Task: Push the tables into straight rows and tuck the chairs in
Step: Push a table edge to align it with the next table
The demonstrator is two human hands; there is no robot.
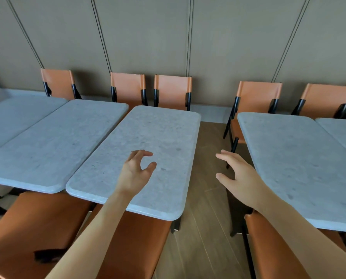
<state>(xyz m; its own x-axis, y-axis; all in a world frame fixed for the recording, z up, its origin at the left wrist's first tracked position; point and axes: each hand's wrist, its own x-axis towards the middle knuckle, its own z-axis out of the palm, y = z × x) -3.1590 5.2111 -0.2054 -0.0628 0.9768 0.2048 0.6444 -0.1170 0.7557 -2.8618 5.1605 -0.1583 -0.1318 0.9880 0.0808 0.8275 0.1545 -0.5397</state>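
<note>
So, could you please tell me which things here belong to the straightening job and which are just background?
Job: middle table, right table, left tables, orange chairs, left hand, right hand.
Background: wall panels, wooden floor.

A wooden plank floor (204, 198) is seen, on which grey stone-topped tables (144, 158) and orange chairs (172, 89) are stood, tables in a left-to-right row.

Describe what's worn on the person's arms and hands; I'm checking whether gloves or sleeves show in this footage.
Nothing is worn: the left hand and right hand are bare, without gloves, rings or a watch, and both forearms are uncovered as far as the frame shows. No sleeve edge is in view.
</note>
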